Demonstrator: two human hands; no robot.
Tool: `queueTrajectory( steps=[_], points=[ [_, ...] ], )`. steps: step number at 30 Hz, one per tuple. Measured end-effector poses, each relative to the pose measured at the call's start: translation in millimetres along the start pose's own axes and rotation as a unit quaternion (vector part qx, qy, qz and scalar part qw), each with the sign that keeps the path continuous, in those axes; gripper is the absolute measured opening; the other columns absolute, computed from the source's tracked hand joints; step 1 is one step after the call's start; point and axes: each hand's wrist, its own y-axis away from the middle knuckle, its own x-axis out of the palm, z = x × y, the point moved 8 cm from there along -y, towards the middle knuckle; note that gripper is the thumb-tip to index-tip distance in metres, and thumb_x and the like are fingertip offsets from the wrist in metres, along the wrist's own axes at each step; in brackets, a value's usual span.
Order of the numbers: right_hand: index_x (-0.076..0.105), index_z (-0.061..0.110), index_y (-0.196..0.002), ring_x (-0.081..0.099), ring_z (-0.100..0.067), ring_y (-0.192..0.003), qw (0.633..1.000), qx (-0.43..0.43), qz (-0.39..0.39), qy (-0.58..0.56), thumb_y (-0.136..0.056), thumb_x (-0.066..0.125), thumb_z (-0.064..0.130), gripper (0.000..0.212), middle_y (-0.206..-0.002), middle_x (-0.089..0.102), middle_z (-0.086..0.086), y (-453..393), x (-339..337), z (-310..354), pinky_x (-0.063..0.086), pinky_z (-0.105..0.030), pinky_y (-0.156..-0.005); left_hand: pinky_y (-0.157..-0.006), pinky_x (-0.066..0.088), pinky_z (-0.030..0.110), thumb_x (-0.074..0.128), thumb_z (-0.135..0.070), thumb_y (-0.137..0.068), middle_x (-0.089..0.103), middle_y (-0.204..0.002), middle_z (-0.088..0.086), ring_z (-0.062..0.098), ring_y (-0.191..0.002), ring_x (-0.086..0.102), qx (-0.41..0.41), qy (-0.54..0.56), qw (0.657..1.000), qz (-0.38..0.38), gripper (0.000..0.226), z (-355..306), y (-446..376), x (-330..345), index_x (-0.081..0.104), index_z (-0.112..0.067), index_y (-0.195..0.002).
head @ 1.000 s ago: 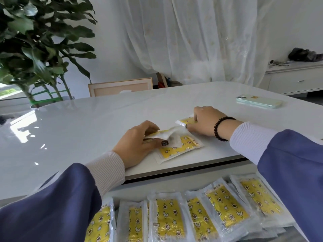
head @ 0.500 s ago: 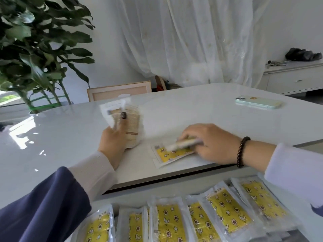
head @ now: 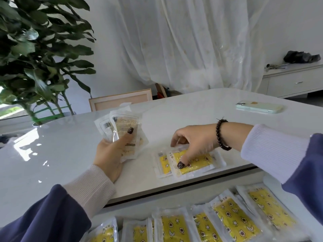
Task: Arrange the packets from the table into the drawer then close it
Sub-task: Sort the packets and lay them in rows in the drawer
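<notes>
On the table [head: 174, 110], near its front edge, two overlapping packets [head: 197, 163] lay under the right hand [head: 195, 144]. To their left, the left hand [head: 111, 154] held more packets [head: 122, 128] upright above the tabletop. A phone [head: 259, 108] lay far right. Below the front edge, the open drawer [head: 272, 179] held a row of packets [head: 209, 226]. A plant [head: 40, 55] stood behind the table's left side.

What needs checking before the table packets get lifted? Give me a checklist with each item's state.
1. Left hand grips the held packets: ok.
2. Right hand pinches the table packets: ok.
3. Both table packets caught in the pinch: cannot tell.
4. Drawer open below the table edge: ok.
5. Free room among the drawer packets: cannot tell.
6. Phone clear of the hands: ok.
</notes>
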Motion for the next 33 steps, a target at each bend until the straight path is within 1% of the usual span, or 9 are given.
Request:
queueTrajectory(
  steps=[2,8,12,15,18,20,26,30,33],
  points=[
    [0.058,0.017,-0.12,0.057,-0.01,-0.088,0.999,0.035,0.021,0.027,-0.067,0.081,0.042,0.063,-0.108,0.06,0.005,-0.2,-3.3,4.8,0.048,-0.02,-0.07,-0.075,0.058,0.045,0.066,-0.014,-0.084,0.075,-0.097,0.011,0.025,-0.085,0.073,-0.012,0.005,1.0,0.0,0.028,1.1,0.5,0.3,0.067,-0.007,-0.111],
    [0.066,0.013,-0.082,0.059,-0.011,-0.058,0.999,0.047,-0.02,0.019,-0.061,0.086,0.037,0.038,-0.069,0.065,0.005,0.6,-13.3,8.0,0.049,-0.02,-0.05,-0.081,0.056,0.046,0.062,-0.012,-0.087,0.074,-0.104,0.008,0.026,-0.095,0.072,-0.011,0.035,0.999,0.019,0.028,-1.2,2.8,0.7,0.065,-0.013,-0.115],
    [0.059,0.019,-0.075,0.058,-0.015,-0.071,0.973,0.007,-0.215,-0.077,-0.071,0.077,0.028,0.02,-0.071,0.057,0.004,4.1,-34.9,7.0,0.047,-0.024,-0.059,-0.081,0.055,0.04,0.068,-0.009,-0.075,0.076,-0.097,0.004,0.022,-0.09,0.073,0.034,0.019,0.999,0.022,0.032,-8.6,9.3,2.0,0.066,-0.016,-0.106],
    [0.066,0.019,-0.086,0.066,-0.02,-0.084,0.887,-0.02,-0.375,-0.27,-0.078,0.069,0.026,0.011,-0.079,0.068,0.001,11.1,-39.4,0.7,0.053,-0.029,-0.074,-0.078,0.055,0.033,0.07,-0.01,-0.079,0.076,-0.092,-0.001,0.015,-0.085,0.073,0.052,-0.022,0.998,0.035,0.028,-11.5,12.1,3.5,0.065,-0.018,-0.105],
    [0.069,0.023,-0.088,0.07,-0.02,-0.079,0.844,-0.069,-0.384,-0.369,-0.081,0.068,0.025,0.007,-0.083,0.073,-0.001,3.3,-25.8,11.7,0.057,-0.037,-0.078,-0.082,0.053,0.035,0.083,-0.034,-0.068,0.074,-0.099,0.0,0.02,-0.092,0.07,0.085,-0.135,0.984,0.074,0.047,-10.0,15.7,15.0,0.065,-0.017,-0.108],
    [0.068,0.027,-0.09,0.07,-0.016,-0.08,0.833,-0.097,-0.379,-0.392,-0.084,0.068,0.027,0.006,-0.083,0.073,0.003,-1.5,-20.0,21.9,0.057,-0.035,-0.079,-0.072,0.048,0.034,0.08,-0.042,-0.066,0.067,-0.091,0.001,0.021,-0.082,0.063,0.106,-0.217,0.966,0.086,0.054,-6.4,17.7,20.4,0.06,-0.012,-0.106],
    [0.066,0.037,-0.092,0.069,-0.006,-0.087,0.839,-0.168,-0.329,-0.4,-0.083,0.07,0.018,0.021,-0.091,0.073,0.011,-11.7,-12.9,48.4,0.057,-0.028,-0.08,-0.096,0.048,0.053,0.073,-0.03,-0.056,0.065,-0.113,0.014,0.028,-0.105,0.063,0.077,-0.233,0.963,0.108,0.065,-1.4,15.5,17.4,0.054,-0.017,-0.117],
    [0.065,0.031,-0.096,0.069,-0.008,-0.087,0.845,-0.176,-0.321,-0.389,-0.081,0.072,0.02,0.02,-0.093,0.072,0.009,-12.4,-11.7,52.7,0.057,-0.028,-0.08,-0.095,0.05,0.045,0.071,-0.017,-0.063,0.058,-0.116,0.011,0.021,-0.105,0.061,0.075,-0.236,0.965,0.08,0.061,-1.2,17.5,14.3,0.039,-0.022,-0.115],
    [0.063,0.018,-0.1,0.067,-0.01,-0.088,0.816,-0.138,-0.412,-0.38,-0.078,0.075,0.023,0.026,-0.094,0.07,0.007,0.2,-22.7,37.7,0.057,-0.03,-0.08,-0.089,0.051,0.035,0.074,-0.008,-0.073,0.055,-0.123,0.011,0.015,-0.104,0.061,0.112,-0.183,0.976,0.031,0.072,-11.8,17.9,8.6,0.028,-0.023,-0.127]
  ],
)
